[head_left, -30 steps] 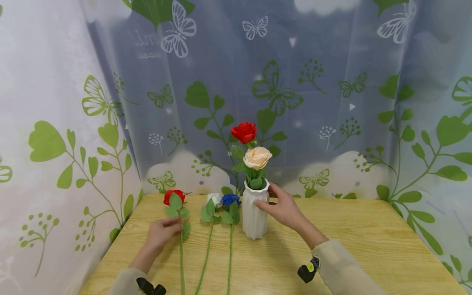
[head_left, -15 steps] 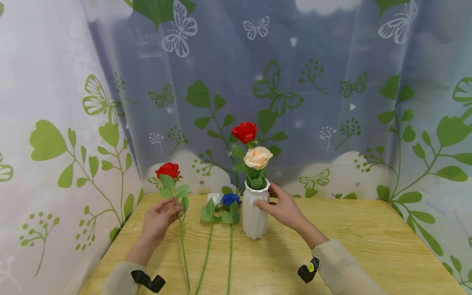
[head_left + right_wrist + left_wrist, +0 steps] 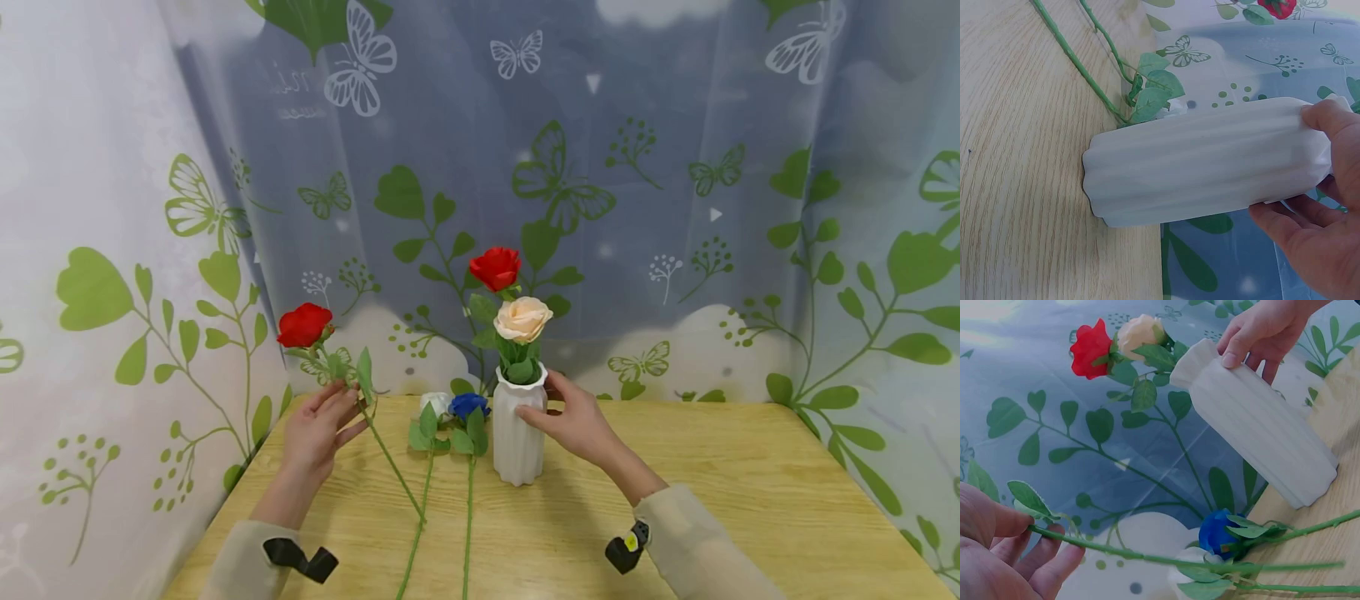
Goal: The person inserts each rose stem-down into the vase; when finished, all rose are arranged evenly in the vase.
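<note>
Two hands are working over a pale wood-grain table (image 3: 787, 492). The left hand (image 3: 313, 437) is pinching a red artificial rose (image 3: 304, 325) just below its bloom, among the leaves; its slim green stem (image 3: 1104, 547) is slanting down to the right. In the head view the stem's lower end is overlapping the stem of a white artificial rose (image 3: 435, 406); whether they are touching, I cannot tell. The right hand (image 3: 573, 418) is grasping the upper part of a tall, fluted white vase (image 3: 519, 442), which is standing upright on the table and holding a second red rose (image 3: 495, 268) and a peach-coloured rose (image 3: 523, 320). The white artificial rose and a deep-blue artificial rose (image 3: 468, 407) are lying side by side near the vase.

The step in hand is apparently readying the pinched rose while bracing the vase. The next move is probably calling for raising the stem's free end above the scalloped rim (image 3: 521, 386), clearing the lying flowers, with the right hand preventing tipping.
</note>
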The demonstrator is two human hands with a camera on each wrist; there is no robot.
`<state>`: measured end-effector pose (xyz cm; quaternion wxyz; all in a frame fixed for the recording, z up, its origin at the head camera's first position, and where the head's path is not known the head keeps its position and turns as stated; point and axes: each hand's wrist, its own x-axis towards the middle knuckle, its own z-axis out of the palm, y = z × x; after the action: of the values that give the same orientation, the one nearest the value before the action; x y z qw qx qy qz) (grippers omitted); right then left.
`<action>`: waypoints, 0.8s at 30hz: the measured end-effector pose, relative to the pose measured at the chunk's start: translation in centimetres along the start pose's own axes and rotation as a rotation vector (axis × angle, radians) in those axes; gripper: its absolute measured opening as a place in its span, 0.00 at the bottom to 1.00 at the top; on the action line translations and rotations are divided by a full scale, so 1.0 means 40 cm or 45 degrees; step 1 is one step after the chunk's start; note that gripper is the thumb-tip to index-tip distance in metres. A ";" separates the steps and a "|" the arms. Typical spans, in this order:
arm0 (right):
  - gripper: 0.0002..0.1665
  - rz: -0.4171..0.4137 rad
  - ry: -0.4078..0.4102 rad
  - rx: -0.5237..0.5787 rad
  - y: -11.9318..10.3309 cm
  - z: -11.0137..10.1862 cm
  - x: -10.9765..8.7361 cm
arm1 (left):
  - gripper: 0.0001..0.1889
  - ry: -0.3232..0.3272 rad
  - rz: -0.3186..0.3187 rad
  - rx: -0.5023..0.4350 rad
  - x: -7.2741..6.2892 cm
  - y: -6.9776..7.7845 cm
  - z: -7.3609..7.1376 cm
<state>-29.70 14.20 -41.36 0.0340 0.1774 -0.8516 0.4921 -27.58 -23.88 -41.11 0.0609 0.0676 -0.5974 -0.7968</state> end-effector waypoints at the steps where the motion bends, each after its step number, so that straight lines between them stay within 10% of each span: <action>1: 0.44 -0.002 0.000 0.000 0.000 0.000 0.000 | 0.32 -0.010 0.007 0.011 -0.001 0.004 0.003; 24: 0.44 0.009 -0.003 -0.008 -0.003 -0.001 -0.002 | 0.18 0.005 0.172 -0.222 -0.004 0.093 0.087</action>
<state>-29.61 14.20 -41.26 0.0320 0.1748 -0.8538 0.4892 -27.99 -21.61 -36.56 0.1210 0.0232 -0.5288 -0.8398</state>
